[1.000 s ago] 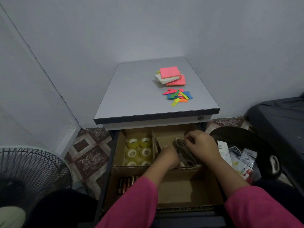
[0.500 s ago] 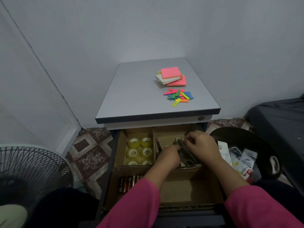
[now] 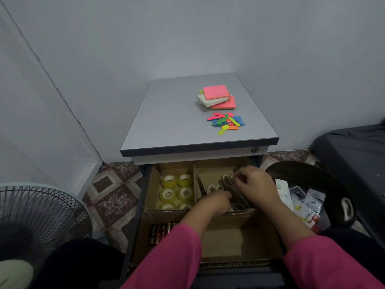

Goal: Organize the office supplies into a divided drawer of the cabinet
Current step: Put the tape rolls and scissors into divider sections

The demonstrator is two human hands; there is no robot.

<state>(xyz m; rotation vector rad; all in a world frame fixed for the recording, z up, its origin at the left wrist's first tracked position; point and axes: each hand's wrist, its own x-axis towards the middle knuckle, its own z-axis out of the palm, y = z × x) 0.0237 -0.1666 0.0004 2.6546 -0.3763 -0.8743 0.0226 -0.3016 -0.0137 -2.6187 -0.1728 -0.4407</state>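
Little has changed over the last second — both hands stay in the drawer's (image 3: pixel 239 265) 1 o'clock compartment. The right hand (image 3: pixel 257 185) pinches what look like scissors (image 3: pixel 234 189); the left hand (image 3: pixel 215 202) curls beside them, grip unclear. Sticky notes (image 3: pixel 216 97) still wait on the desk (image 3: pixel 166 122).

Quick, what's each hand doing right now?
Left hand: in the drawer's back right compartment; grip cannot be told.
Right hand: fingers curled on the scissors.
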